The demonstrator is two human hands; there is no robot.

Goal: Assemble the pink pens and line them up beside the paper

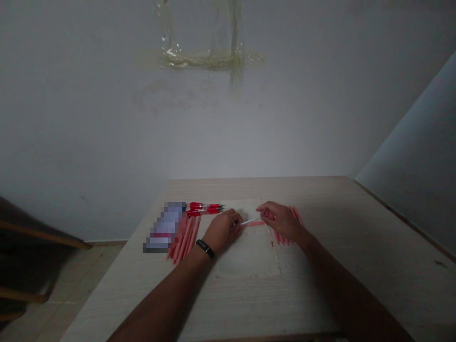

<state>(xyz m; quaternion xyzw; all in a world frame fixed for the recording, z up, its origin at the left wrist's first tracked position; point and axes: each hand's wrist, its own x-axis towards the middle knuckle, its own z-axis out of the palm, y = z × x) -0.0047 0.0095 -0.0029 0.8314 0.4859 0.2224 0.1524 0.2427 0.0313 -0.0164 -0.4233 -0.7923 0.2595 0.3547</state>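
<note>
A thin white stick (pixel 251 221), too small to tell its exact kind, spans the gap between my hands. My left hand (pixel 225 229), with a black band on the wrist, is closed at its left end. At the right end my right hand (pixel 280 219) pinches it with closed fingers. Just below the stick lies a pink pen-like stick (pixel 257 224). Several pink pens (pixel 186 240) lie side by side left of my left hand. Another row of pink pens (pixel 283 237) is partly hidden under my right hand.
Several red pens (pixel 204 208) with dark tips lie behind my left hand. A blurred-out flat object (pixel 166 225) rests near the left side of the table (pixel 320 294). A pale worn patch (pixel 245 263) lies beneath my hands. The wall (pixel 285 133) rises behind the table.
</note>
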